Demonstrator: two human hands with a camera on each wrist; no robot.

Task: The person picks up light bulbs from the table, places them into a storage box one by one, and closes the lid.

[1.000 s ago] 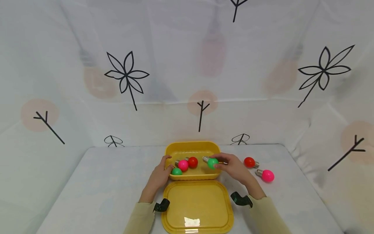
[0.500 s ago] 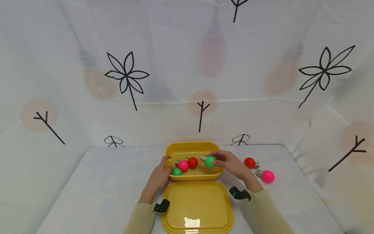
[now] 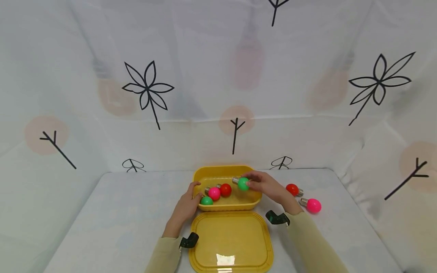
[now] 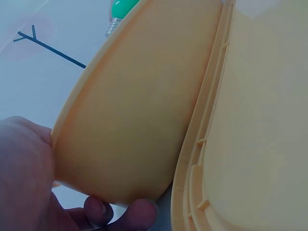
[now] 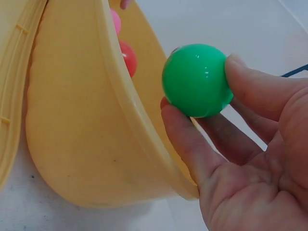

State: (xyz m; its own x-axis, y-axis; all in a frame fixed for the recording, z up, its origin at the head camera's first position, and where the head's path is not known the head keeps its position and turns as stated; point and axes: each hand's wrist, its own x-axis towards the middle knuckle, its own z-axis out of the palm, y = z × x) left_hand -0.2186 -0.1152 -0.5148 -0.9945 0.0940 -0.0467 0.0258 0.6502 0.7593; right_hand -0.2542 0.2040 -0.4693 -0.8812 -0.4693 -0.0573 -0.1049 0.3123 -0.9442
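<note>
My right hand [image 3: 269,186] pinches a green light bulb [image 3: 243,184] by its round glass, thumb on one side and fingertips on the other. The bulb is over the right part of a yellow plastic box [image 3: 223,207], its metal screw base pointing left. My left hand [image 3: 185,204] grips the box's left wall at the rim; the left wrist view shows its fingers [image 4: 139,215] curled against the outside. Inside, on the left, lie a red bulb [image 3: 225,190], a pink bulb [image 3: 214,193] and another green bulb [image 3: 206,200], partly hidden by the front wall.
A yellow lid [image 3: 231,239] lies flat right in front of the box. On the white tabletop [image 3: 119,220] to the right are a second red bulb [image 3: 291,189] and a second pink bulb [image 3: 313,205]. A patterned cloth [image 3: 205,144] hangs behind the table.
My right hand has carried the green bulb a little left and away from me, further over the box. The left hand and the other bulbs have stayed put.
</note>
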